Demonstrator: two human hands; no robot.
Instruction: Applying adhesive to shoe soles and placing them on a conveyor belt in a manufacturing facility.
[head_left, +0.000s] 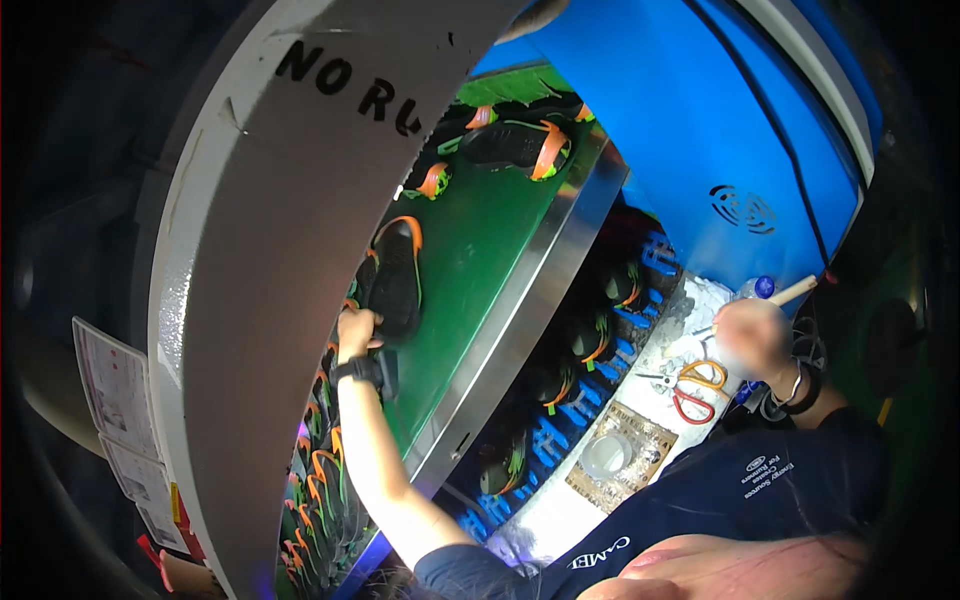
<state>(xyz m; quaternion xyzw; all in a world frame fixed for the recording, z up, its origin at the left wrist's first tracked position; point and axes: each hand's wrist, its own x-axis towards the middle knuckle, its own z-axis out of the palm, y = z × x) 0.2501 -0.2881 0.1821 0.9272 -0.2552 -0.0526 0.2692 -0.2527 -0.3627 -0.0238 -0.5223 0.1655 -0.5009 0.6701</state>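
My left hand [357, 331], with a black watch on its wrist, reaches over a green conveyor belt. Its fingers are curled at the end of a black shoe [398, 285] with orange trim; part of the grip is hidden. On the other side, my right hand [752, 337] is closed around a pale, stick-like handle [795, 291]; what the handle ends in cannot be made out. Just below that hand, scissors [698, 388] with orange and red grips lie on a white work surface [545, 520].
More black shoes [515, 145] sit farther up the belt [470, 270], beside a metal rail [520, 300]. Shoes on blue holders [550, 440] line the gap before me. A clear round container [607, 455] stands on the work surface. Grey [270, 250] and blue [690, 130] machine panels flank the belt.
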